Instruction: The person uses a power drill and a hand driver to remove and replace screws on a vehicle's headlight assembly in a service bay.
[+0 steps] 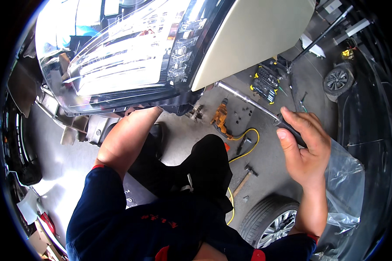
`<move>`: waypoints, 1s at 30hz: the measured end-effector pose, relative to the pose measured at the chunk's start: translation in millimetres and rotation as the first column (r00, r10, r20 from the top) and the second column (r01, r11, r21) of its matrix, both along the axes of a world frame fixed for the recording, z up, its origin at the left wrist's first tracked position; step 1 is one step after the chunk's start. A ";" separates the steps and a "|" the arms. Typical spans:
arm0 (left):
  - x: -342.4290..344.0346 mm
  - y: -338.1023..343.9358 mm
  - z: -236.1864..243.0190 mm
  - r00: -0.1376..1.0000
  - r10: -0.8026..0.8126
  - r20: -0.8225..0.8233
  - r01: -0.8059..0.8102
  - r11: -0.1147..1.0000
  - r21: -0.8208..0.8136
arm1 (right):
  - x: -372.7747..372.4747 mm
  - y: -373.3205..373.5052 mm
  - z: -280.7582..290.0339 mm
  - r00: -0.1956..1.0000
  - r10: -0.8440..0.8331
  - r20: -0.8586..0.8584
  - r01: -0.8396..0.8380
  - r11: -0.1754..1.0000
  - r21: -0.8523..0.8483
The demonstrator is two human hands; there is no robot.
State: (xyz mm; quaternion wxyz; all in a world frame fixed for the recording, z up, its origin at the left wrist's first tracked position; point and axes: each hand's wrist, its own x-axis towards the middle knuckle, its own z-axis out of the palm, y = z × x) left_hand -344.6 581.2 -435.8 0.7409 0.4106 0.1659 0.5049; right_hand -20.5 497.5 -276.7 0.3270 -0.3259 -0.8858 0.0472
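A large clear headlight with a black edge fills the upper left, beside a cream body panel. My left forearm reaches up to the headlight's lower edge, where the left hand and its fingers are hidden. My right hand is around the black grip of a long chrome ratchet wrench, thumb and fingertips on either side of it. The wrench slants up to the left, and its far end meets the dark parts beneath the corner of the cream panel.
On the grey floor lie an orange power drill, a yellow cable, a hammer and an open tool case. A wheel lies near my right arm. Clear plastic sheeting hangs by a dark car.
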 end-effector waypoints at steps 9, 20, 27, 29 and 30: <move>18.2 -8.1 -5.6 0.864 0.336 -0.375 -0.241 0.930 0.278 | 3.2 -6.5 12.2 0.973 -0.186 -0.134 0.053 0.752 -0.658; 16.7 -11.8 -21.5 0.664 0.600 -0.446 -0.396 0.788 0.471 | 18.1 -5.2 -12.6 0.964 -0.098 -0.248 -0.068 0.809 -0.583; 20.2 -9.6 -30.9 0.524 0.705 -0.477 -0.373 0.694 0.616 | 14.4 -5.5 -22.5 0.997 -0.057 -0.041 0.061 0.993 0.097; 22.3 -11.4 -32.9 0.457 0.752 -0.474 -0.339 0.641 0.689 | 15.7 -7.9 -21.5 0.998 -0.054 -0.030 0.057 0.992 0.110; 22.6 -12.1 -32.9 0.404 0.788 -0.464 -0.302 0.594 0.746 | 15.4 -8.9 -20.9 0.998 -0.057 -0.015 0.058 0.991 0.120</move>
